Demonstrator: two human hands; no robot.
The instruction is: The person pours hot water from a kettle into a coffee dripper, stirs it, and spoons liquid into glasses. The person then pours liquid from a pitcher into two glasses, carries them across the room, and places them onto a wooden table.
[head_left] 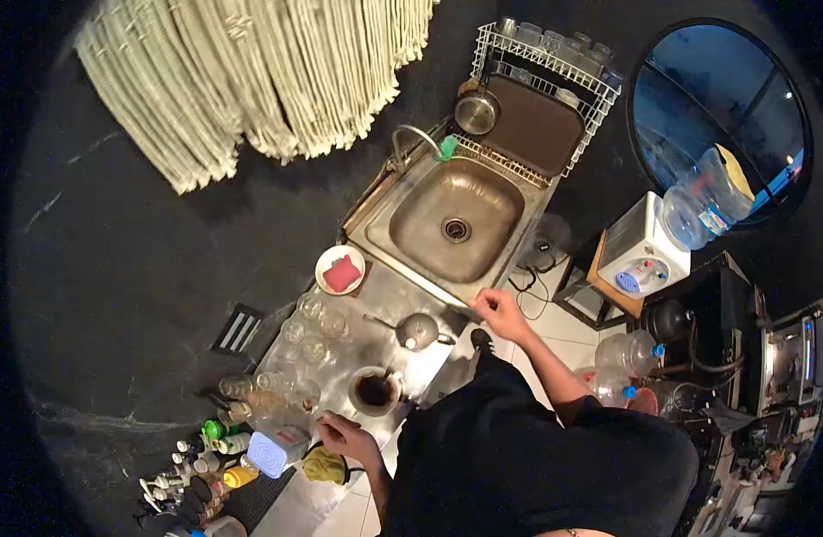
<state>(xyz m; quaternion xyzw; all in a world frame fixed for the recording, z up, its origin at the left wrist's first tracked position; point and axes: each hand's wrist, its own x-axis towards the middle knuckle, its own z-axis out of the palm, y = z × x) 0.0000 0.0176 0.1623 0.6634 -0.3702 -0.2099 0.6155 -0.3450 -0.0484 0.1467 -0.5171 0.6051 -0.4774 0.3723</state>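
Observation:
My left hand (344,438), its fingers loosely curled and nothing visible in them, is over the metal counter (335,488). Close by are a white vessel of dark liquid (376,390), a clear container with a light-blue lid (273,452) and a yellow-green cloth (325,465). My right hand (501,313) is closed, with no object showing, beside the front corner of the steel sink (456,192). Between my hands, a small metal teapot (418,331) sits on the counter. Behind it are several clear glasses (313,327) and a white bowl (324,270) holding a red sponge (342,275).
A dish rack (600,116) with glasses, a pan (476,112) and a brown tray (537,125) stands behind the sink. On the right are a water dispenser (646,246) and large bottles (631,353). Several small bottles (201,474) crowd the counter's left end.

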